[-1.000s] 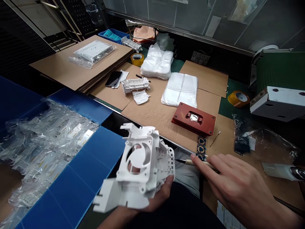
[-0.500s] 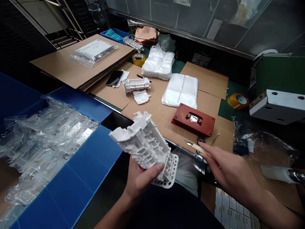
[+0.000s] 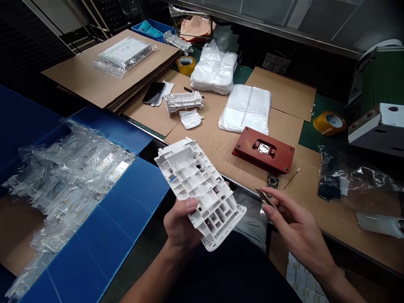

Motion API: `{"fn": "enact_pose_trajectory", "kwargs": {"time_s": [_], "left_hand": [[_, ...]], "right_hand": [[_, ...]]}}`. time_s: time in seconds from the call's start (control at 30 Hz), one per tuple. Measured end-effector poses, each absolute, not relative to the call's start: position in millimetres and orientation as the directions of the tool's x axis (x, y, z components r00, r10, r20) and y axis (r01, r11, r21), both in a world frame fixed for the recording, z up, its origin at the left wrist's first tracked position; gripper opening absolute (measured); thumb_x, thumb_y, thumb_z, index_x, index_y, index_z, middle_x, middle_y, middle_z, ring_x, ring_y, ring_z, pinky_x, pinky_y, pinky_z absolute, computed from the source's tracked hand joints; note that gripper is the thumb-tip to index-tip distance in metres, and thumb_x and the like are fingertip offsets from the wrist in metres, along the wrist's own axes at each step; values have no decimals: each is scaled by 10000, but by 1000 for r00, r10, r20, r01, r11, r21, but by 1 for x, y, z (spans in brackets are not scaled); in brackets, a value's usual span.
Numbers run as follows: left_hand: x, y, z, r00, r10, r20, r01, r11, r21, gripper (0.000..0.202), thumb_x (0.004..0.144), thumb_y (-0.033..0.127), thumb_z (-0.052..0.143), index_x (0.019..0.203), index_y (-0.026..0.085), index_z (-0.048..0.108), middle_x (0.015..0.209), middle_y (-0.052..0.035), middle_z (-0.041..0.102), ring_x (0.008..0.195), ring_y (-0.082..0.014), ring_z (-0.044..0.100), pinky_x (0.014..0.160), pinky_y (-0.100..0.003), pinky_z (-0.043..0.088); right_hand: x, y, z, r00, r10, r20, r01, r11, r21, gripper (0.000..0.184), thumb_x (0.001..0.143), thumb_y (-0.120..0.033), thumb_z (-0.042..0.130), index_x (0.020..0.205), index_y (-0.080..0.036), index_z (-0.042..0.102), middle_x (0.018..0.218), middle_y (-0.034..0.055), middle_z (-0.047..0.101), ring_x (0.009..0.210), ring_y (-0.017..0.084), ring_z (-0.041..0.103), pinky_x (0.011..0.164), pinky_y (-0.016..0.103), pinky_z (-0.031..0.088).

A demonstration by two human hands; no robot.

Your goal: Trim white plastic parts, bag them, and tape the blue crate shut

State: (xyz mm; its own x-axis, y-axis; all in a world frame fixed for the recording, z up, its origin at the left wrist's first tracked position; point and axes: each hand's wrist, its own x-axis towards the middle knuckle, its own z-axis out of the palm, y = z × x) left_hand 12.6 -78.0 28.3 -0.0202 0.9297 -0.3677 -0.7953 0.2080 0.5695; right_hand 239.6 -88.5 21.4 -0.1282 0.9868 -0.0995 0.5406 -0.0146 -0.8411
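The left grip pinches the white part by its side, thumb over the ribbed face, and holds it tilted just in front of the near edge of the surface. To the part's right, and apart from it, the right grip pinches a slim tool between thumb and fingers, near the red block lying on cardboard.

A ribbed plastic housing is coloured plain white and patterned with a grid of rectangular cells. Brick red is carried by the fixture block, amber by the tape roll, strong blue by the box flap, brown by the cardboard stack, and black by the phone. A round fan motif is borne by the dark strip.
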Motion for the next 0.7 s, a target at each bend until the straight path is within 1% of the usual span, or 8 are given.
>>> {"fn": "enact_pose_trajectory", "kwargs": {"time_s": [0.1,0.17,0.23,0.3,0.37,0.47,0.53,0.7], "left_hand": [[12,-80,21,-19,929,-370,-818,199,540,623,621,356,670,1216,170,666,1051,-117,773,1068,-419,704,926,-555,590],[12,-82,18,-30,924,-382,-827,192,528,625,629,358,658,1227,175,660,1075,-120,766,1086,-424,695,935,-569,581],[13,-82,16,-50,922,-384,-831,175,529,634,621,363,662,1229,184,660,1091,-121,761,1095,-432,689,935,-578,578],[14,-82,16,-80,926,-369,-831,143,537,641,609,366,675,1226,193,661,1111,-119,756,1096,-437,686,932,-578,579],[15,-82,14,-119,932,-342,-827,98,554,642,600,361,687,1221,199,664,1130,-117,750,1093,-436,687,928,-571,583],[16,-83,10,-178,937,-300,-806,36,591,633,599,357,695,1211,201,669,1147,-116,744,1089,-428,688,924,-557,586],[16,-84,9,-207,939,-274,-787,7,617,614,609,363,693,1201,199,676,1154,-117,741,1085,-423,690,921,-549,589],[19,-81,13,-285,936,-207,-729,-72,680,592,597,364,732,1165,204,694,1156,-112,740,1072,-417,694,912,-537,592]], "right_hand": [[229,-99,17,-45,995,-89,462,-58,-885,254,981,-346,594,1193,-222,661,864,37,677,697,155,664,586,235,553],[221,-106,15,-9,996,-84,425,-72,-902,208,971,-324,611,1150,-229,658,912,41,704,764,165,690,661,246,584],[213,-112,15,-2,998,-61,419,-54,-906,218,966,-303,622,1177,-258,649,1001,33,720,869,163,702,764,242,589],[205,-115,19,-23,999,-23,438,-11,-899,258,973,-284,616,1230,-301,642,1083,15,720,943,150,693,825,223,571],[199,-116,24,-56,998,13,461,37,-887,276,980,-282,611,1249,-330,648,1089,1,715,940,138,685,797,198,559],[192,-113,30,-101,994,32,465,75,-882,267,963,-331,647,1229,-327,667,953,-13,693,778,117,652,643,178,534],[189,-111,31,-122,992,36,475,90,-875,301,931,-382,693,1223,-309,671,863,-22,653,675,109,593,585,194,509],[184,-104,30,-143,987,71,522,136,-842,428,875,-454,749,1245,-254,669,861,-2,643,642,115,564,573,226,501]]}}
